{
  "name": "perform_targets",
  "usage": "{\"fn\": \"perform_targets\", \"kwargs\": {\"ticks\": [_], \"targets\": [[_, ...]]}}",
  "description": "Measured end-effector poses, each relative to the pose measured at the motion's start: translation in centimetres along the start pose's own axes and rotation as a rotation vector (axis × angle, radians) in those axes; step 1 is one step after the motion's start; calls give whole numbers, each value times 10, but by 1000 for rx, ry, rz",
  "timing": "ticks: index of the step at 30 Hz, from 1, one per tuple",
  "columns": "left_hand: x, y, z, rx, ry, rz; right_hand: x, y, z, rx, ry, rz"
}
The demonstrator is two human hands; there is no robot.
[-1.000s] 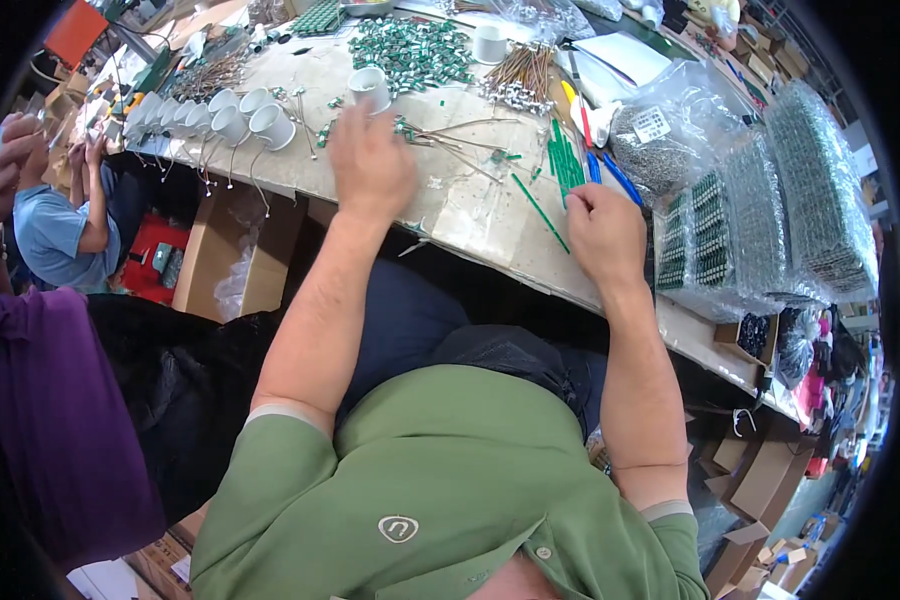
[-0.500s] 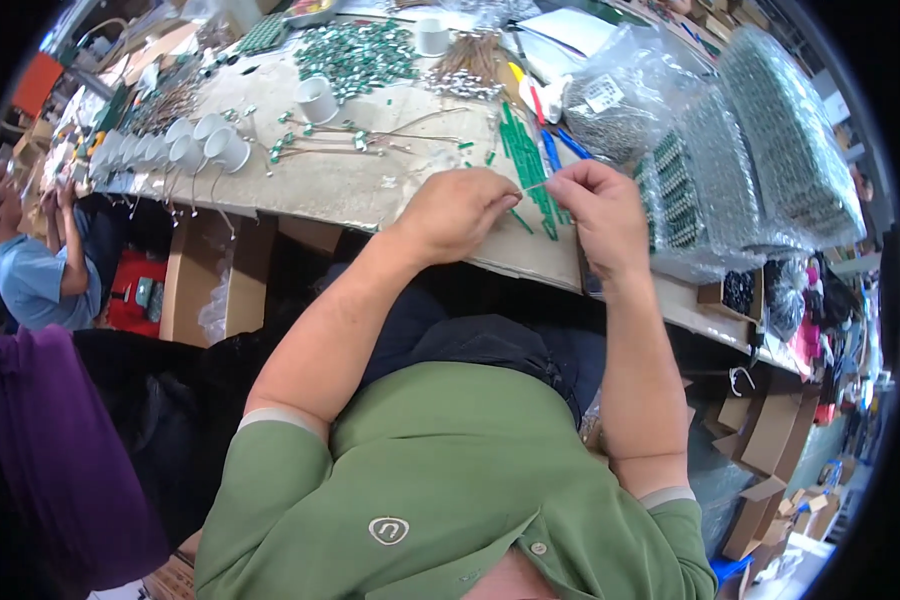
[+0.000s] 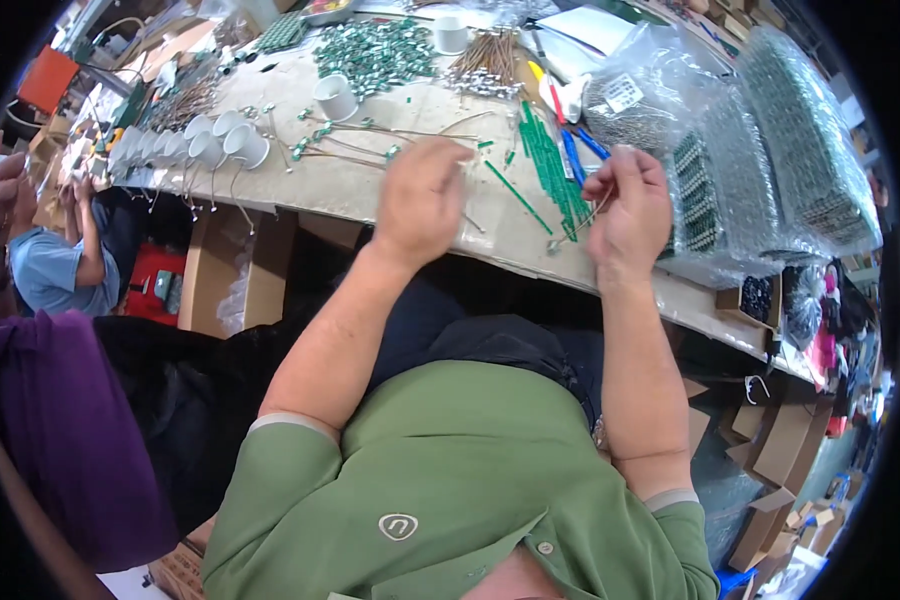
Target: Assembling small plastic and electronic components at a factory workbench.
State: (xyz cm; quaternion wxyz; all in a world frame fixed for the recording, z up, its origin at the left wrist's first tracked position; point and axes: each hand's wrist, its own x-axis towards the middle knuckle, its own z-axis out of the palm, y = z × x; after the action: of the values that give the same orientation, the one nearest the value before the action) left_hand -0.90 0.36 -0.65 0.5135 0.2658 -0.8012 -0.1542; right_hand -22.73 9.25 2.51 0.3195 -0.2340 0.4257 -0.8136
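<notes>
My right hand, fingers closed in a pinch, holds a thin brown wire above the table's near edge. A small pale piece shows at the wire's lower end. Smeared by motion, my left hand is over the table to the left, and its fingertips cannot be made out. Between the hands lie several narrow green strips, with one single strip apart from the bunch. Beyond my left hand are wires with small green boards at their ends.
White cups stand in a row at the left, wires hanging over the edge. A heap of green-and-silver parts lies at the back. Blue-handled pliers and bubble-wrapped stacks are at the right. A co-worker in a blue shirt sits at far left.
My hands have come apart: the left moved left, the right slightly right with the wire. A single green strip now shows clearly between them. The view has shifted slightly.
</notes>
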Motion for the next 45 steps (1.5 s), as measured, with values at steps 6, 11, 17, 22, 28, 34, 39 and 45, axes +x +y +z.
{"fn": "perform_targets", "kwargs": {"ticks": [6,11,17,22,28,34,39,45], "targets": [[-4,-42,-19,520,-140,-27,1,4,14,-179,-167,38],[15,-44,-12,561,-290,-210,-6,9,24,-309,-248,12],[28,-36,-9,355,-45,-63,-8,-1,17,-317,-209,40],[24,-12,18,320,-241,230,-6,5,24,-563,-215,-57],[29,38,14,-320,-169,-350,-15,-4,29,-744,-323,-127],[31,44,16,-284,-144,-313,-24,-8,28,-817,-416,-117],[33,37,6,-188,-283,-205,-26,-16,21,-827,-484,-16],[46,32,-18,-192,-542,-224,-27,-23,22,-790,-552,104]]}}
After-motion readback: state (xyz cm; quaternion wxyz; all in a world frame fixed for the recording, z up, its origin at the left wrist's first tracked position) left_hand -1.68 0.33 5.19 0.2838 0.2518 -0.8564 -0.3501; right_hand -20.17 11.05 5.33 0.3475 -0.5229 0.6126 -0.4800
